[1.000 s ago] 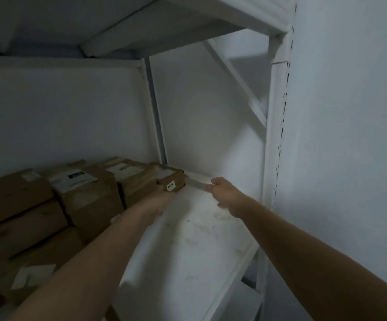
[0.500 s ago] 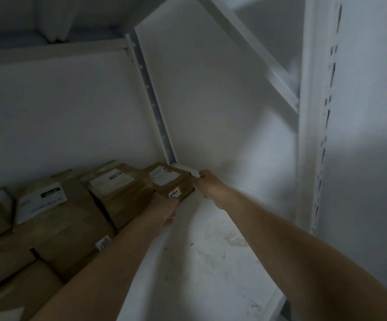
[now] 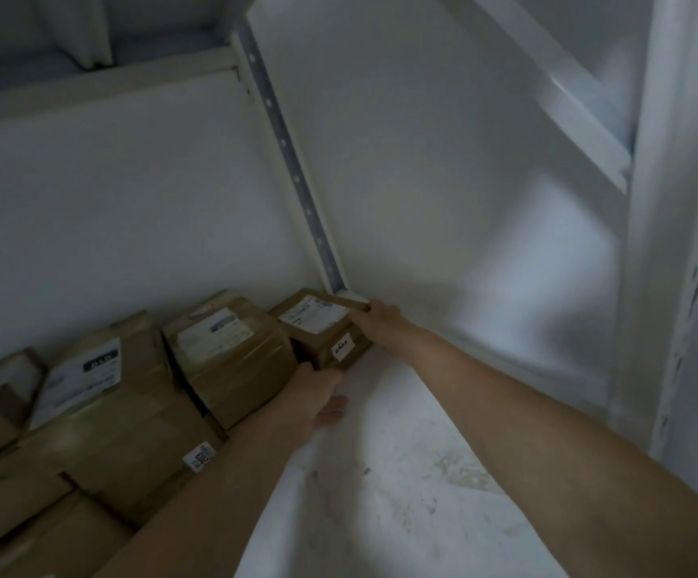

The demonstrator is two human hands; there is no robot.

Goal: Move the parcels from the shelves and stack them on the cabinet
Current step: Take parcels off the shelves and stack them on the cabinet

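The small brown parcel lies flat in the back corner of the white shelf, label up, its stickered end facing the open shelf; its length seems to run toward the back wall. The left hand grips its near lower corner and the right hand grips its far top edge, with other parcels just beside it on the left

The corner parcel hides the fingertips of the left hand.
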